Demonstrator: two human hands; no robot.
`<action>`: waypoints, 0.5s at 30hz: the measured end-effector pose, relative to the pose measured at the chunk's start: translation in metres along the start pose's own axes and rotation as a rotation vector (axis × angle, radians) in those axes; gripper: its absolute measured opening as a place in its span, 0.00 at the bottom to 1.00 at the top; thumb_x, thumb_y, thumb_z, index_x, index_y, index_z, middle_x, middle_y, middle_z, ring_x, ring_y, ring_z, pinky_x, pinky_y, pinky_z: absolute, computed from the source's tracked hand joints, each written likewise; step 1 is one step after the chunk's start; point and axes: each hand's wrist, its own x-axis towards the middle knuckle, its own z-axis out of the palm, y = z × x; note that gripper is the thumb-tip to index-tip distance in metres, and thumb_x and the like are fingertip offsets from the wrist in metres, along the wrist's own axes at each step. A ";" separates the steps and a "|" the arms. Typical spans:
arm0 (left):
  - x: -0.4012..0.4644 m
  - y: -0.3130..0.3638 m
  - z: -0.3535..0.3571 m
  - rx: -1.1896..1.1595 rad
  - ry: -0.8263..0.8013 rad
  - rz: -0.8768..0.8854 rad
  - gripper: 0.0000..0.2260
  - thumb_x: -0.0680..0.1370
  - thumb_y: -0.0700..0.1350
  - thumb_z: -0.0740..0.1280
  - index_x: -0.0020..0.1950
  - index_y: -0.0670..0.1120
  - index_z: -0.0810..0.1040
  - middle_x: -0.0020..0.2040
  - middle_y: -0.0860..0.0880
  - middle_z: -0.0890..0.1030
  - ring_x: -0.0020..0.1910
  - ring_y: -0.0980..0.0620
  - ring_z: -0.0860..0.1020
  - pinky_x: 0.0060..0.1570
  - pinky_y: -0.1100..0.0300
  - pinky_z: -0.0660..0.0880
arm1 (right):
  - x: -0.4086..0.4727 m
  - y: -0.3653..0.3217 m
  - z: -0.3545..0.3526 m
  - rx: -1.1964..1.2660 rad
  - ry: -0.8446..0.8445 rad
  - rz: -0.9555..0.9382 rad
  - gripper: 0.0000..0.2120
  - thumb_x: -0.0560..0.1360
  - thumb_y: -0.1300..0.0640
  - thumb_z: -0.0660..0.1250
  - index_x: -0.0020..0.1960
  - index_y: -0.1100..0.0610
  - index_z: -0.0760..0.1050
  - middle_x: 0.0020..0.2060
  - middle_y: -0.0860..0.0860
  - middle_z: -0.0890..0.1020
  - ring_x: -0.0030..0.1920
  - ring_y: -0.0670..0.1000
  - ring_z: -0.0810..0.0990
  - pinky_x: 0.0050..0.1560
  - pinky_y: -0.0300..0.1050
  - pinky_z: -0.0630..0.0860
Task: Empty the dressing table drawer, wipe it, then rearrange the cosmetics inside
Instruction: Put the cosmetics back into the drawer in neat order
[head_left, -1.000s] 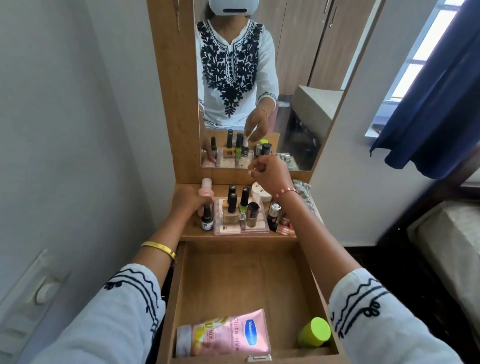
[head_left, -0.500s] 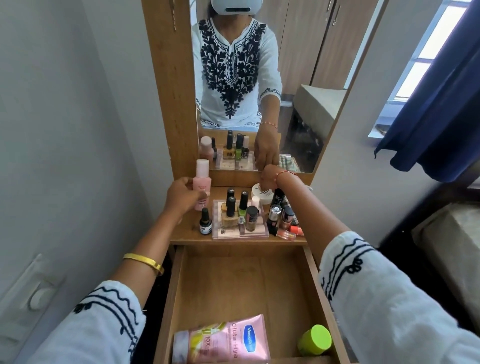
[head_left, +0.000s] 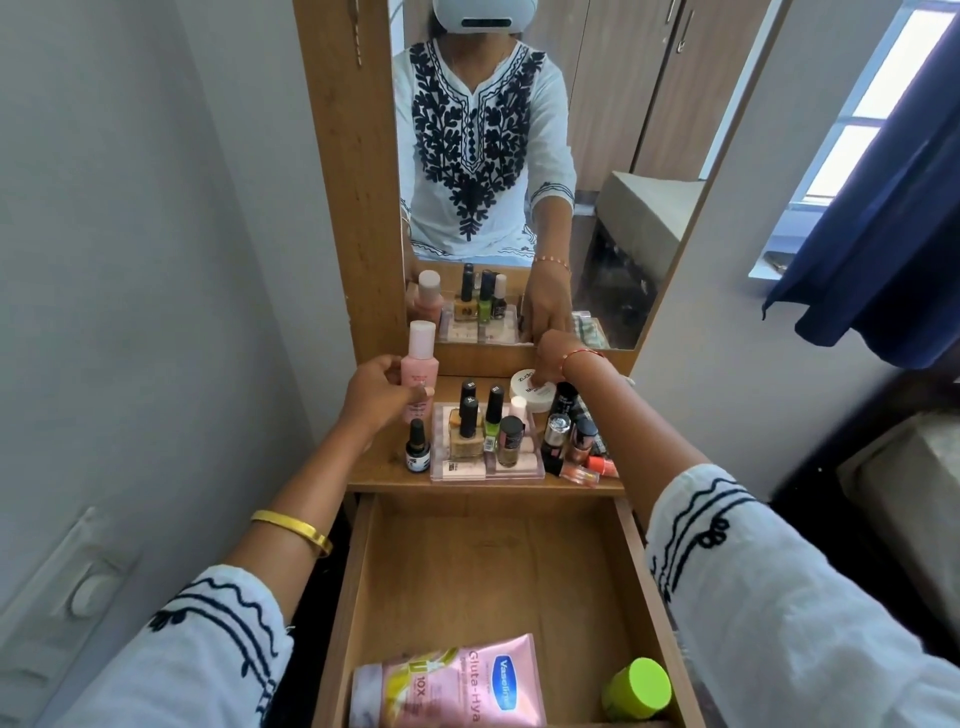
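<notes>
The drawer (head_left: 498, 587) stands pulled out below the dressing table top (head_left: 384, 467). Its wooden floor is mostly bare. A pink lotion tube (head_left: 457, 686) lies on its side at the near edge, left of centre. A container with a lime-green lid (head_left: 640, 687) sits in the near right corner.

The remaining cosmetics stand on the table top, in front of the mirror (head_left: 545, 171). A clear tray (head_left: 485, 457) at the centre of the top carries several upright nail polish bottles. A small dark bottle (head_left: 417, 448) stands just beside the tray's left edge. More bottles and tubes crowd the top's right edge; their exact count cannot be told.

The left hand (head_left: 382, 397) is closed around an upright pink bottle with a pale cap (head_left: 420, 364), at the back left of the top. The right hand (head_left: 558, 356) reaches to the back right; its fingertips rest on the lid of a white jar (head_left: 532, 392). Whether it grips the jar cannot be told.
</notes>
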 end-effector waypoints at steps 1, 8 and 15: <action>0.000 0.000 0.000 -0.003 -0.009 0.004 0.22 0.70 0.40 0.72 0.63 0.42 0.72 0.61 0.43 0.77 0.58 0.45 0.75 0.53 0.53 0.73 | 0.001 0.000 -0.001 0.016 -0.006 0.003 0.20 0.70 0.56 0.72 0.57 0.65 0.74 0.47 0.56 0.77 0.44 0.53 0.73 0.45 0.42 0.71; 0.001 0.000 -0.002 -0.004 -0.034 0.024 0.20 0.70 0.39 0.71 0.61 0.42 0.72 0.60 0.44 0.77 0.55 0.48 0.75 0.55 0.52 0.73 | 0.010 0.009 0.002 0.150 -0.027 0.092 0.22 0.71 0.55 0.71 0.59 0.65 0.72 0.56 0.59 0.78 0.51 0.56 0.74 0.52 0.46 0.72; 0.004 -0.003 -0.004 0.013 -0.044 0.032 0.19 0.70 0.38 0.71 0.60 0.42 0.73 0.59 0.43 0.77 0.54 0.49 0.75 0.56 0.51 0.73 | 0.013 0.009 0.005 0.237 -0.020 0.139 0.22 0.70 0.56 0.72 0.59 0.65 0.73 0.56 0.58 0.78 0.49 0.55 0.74 0.49 0.46 0.72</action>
